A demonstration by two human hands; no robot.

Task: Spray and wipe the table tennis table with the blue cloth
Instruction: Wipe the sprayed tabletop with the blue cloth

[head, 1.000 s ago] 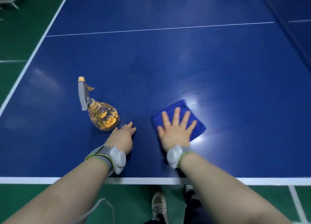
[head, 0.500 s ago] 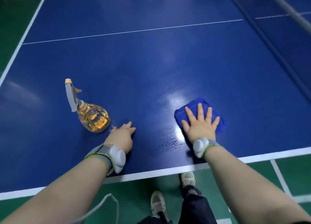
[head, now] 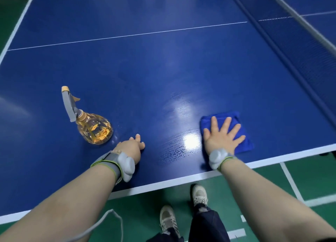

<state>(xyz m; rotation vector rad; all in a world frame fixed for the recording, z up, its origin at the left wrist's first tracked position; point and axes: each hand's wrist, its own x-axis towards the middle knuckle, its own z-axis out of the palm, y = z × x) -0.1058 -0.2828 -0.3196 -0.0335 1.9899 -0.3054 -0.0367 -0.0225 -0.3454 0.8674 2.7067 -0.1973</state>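
My shoes (head: 199, 194) stand on the green floor (head: 145, 205). My left hand (head: 131, 149) rests on the tabletop (head: 163, 69) with fingers loosely bent, holding nothing. My right hand (head: 221, 138) lies flat, fingers spread wide, pressing on the blue cloth (head: 242, 147) near the tabletop's edge. Between my hands is a wet patch (head: 174, 149). Just beyond the left hand stands the spray bottle (head: 94, 129). Far right runs the net (head: 309, 47).

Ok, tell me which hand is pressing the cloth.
The right hand, fingers spread flat on the cloth; the left hand rests on bare table near the bottle.
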